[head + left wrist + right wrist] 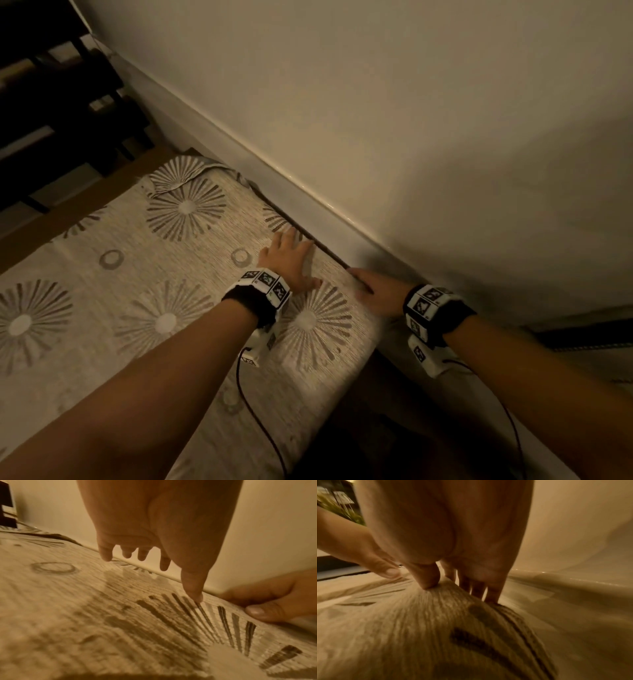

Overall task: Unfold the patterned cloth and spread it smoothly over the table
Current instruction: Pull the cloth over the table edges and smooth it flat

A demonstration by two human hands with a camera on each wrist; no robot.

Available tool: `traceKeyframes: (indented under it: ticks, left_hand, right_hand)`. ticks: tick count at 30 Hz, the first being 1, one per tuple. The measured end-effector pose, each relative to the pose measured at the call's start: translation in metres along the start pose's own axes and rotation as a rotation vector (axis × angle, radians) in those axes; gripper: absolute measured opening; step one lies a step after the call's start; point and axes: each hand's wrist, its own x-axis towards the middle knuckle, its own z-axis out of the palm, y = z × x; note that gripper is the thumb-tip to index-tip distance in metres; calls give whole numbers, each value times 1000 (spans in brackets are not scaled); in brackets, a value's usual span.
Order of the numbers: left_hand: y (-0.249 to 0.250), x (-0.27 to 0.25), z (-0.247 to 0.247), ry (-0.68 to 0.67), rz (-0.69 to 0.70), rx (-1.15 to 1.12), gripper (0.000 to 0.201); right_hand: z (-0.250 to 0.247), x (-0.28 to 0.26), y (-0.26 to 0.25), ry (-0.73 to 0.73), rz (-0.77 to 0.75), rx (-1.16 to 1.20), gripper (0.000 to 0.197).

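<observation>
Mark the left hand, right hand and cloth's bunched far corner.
left hand (286, 260), head view, back of the hand.
right hand (380, 291), head view, back of the hand.
patterned cloth (178, 174), head view, bunched far corner.

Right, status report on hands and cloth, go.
Left hand flat on patterned cloth. Right hand grips its wall-side edge. Far corner folded over.

Beige cloth (102, 301) bears grey sunbursts and rings.
</observation>
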Motion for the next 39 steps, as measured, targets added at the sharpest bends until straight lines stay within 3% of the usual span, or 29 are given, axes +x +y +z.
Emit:
traceKeyframes:
  ticks: [3,5,9,14,16,19,22,25,28,30,33,36,39]
  left_hand:
    - [-24,-20,-2,-22,-83,43,85]
    - [-47,-39,-1,-28,-153,47,84]
    - [-89,-67,14,-44,-251,-28,101]
    - [-102,-76,19,-112,-281,-165,103]
    - [-101,-74,20,-90,-273,-167,104]
    - [-102,-73,17,-92,-209,-94,105]
    - [-122,-63,-2,-59,-146,-129,87]
    - [-165,-46,-38,64,-254,-355,60]
    - [-204,-22,-76,187,-362,-319,40]
    - [-223,-1,-96,176,-440,-305,48]
    - [-247,35,-110,165,-494,-358,63]
    - [-255,62,-113,204,-492,-408,72]
    - [-261,79,-109,156,-540,-333,68]
  right_hand:
    - [-6,-2,-6,-43,193,-334,39]
    - [-8,-1,-16,22,165,-525,39]
    - [3,13,-40,110,-66,-323,67]
    - [7,28,-58,41,15,-421,77]
    - [-1,29,-72,23,40,-425,72]
    - [-11,32,-101,-41,113,-648,49]
    - [-22,49,-130,-61,127,-814,34]
    - [-32,81,-150,2,-5,-672,34]
    - [-35,121,-167,68,-168,-533,44]
    - [-38,151,-179,55,-249,-512,60]
    - [-39,187,-192,-62,-247,-647,82]
    - [-38,200,-199,-85,-251,-721,86]
    - [-43,200,-209,-93,-276,-739,79]
